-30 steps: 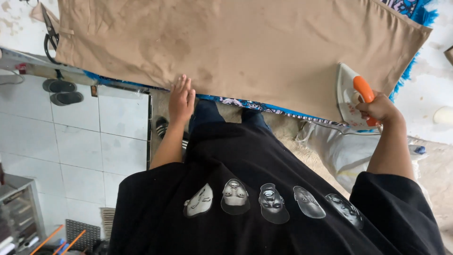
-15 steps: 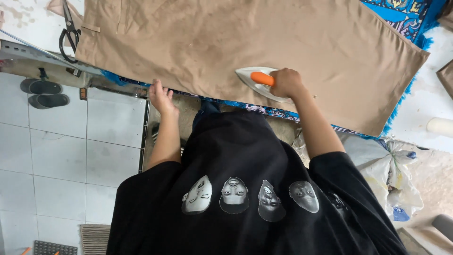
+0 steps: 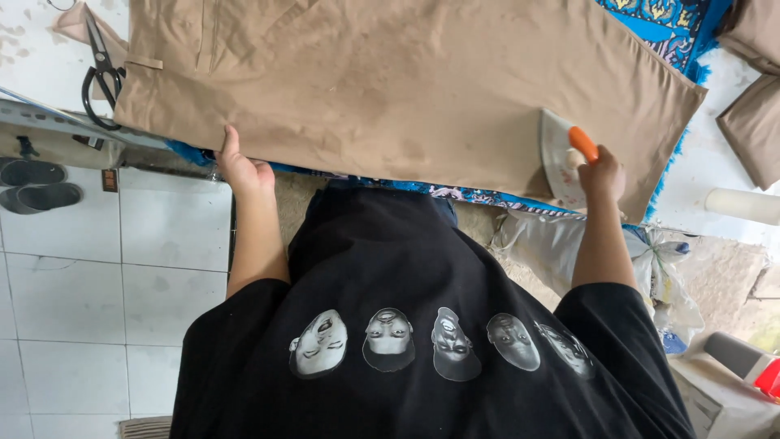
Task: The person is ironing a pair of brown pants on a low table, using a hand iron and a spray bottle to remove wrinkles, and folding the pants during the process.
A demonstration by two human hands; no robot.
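The tan trousers [image 3: 390, 89] lie flat across the tabletop [image 3: 32, 41], spread over a blue patterned cloth [image 3: 658, 20] that shows at the far right corner and along the near edge. The cloth appears to serve as padding under the fabric.

The right hand [image 3: 603, 172] is closed around the orange handle of 1 clothes iron [image 3: 562, 154]. The iron sits near the hem end of the trousers, close to the near right edge. Its pale body is turned toward the camera, so it may be tilted rather than flat on its soleplate; the view does not settle this.

The left hand [image 3: 240, 162] is spread, palm down, on the near edge of the trousers toward the waistband end. It holds nothing. This position pins the fabric, keeping it taut and stopping it from sliding off the edge.

1 pair of black scissors [image 3: 99, 69] lies on the tabletop just beside the waistband, apart from both hands. Folded tan fabric [image 3: 751, 97] rests to the far right, off the working area. 2 dark sandals [image 3: 36, 185] sit on the tiled floor [image 3: 122, 268] at left.
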